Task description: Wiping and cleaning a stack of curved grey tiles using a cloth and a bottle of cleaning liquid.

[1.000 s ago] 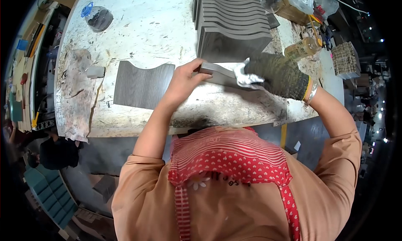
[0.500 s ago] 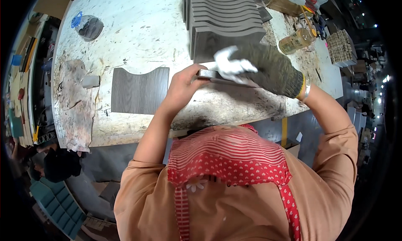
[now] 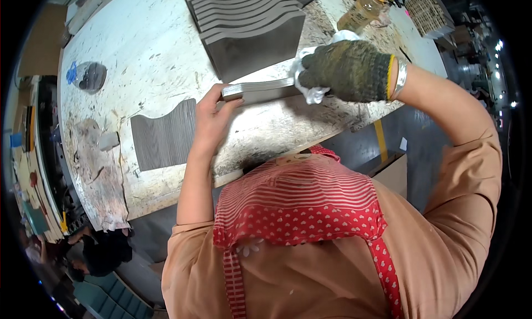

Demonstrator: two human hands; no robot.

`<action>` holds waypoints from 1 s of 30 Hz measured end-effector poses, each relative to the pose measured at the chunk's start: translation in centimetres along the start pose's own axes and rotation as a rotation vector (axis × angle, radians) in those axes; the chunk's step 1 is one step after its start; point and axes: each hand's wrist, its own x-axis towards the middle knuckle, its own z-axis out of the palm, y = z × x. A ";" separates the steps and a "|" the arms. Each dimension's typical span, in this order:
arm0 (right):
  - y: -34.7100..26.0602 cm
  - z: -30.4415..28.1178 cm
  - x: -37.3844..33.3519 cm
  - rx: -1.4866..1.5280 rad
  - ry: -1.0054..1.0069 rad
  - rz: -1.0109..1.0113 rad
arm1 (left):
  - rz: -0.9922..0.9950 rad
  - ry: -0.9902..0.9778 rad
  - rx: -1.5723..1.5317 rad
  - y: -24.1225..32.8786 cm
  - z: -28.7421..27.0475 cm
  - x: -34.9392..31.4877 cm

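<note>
My bare left hand [image 3: 211, 116] grips the left end of a grey wood-grain board [image 3: 260, 90], which stands on edge over the table. On my right hand [image 3: 352, 69] is a dark knitted work glove with a yellow cuff edge. It presses a crumpled white cloth [image 3: 313, 92] around the board's right end, which the cloth and glove hide. Just beyond stands a stack of similar grey boards [image 3: 257, 47] with wavy top edges. Another grey board [image 3: 165, 136] with a curved edge lies flat, left of my left forearm.
A clear jug with a blue cap [image 3: 90, 77] lies at the left, near a small pale block [image 3: 108, 141] and a stained sheet [image 3: 94, 169]. At the far right are a bottle of yellowish liquid [image 3: 360, 14] and a woven basket [image 3: 426, 11]. Another person [image 3: 105, 255] is at lower left.
My gloved right hand has moved right with the cloth, to the board's right end. The left hand still grips the board. The whole view has turned and shifted somewhat.
</note>
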 end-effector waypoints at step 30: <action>-0.3 -4.9 1.6 0.095 0.128 0.169 | 0.166 -0.041 0.131 0.2 0.6 -1.6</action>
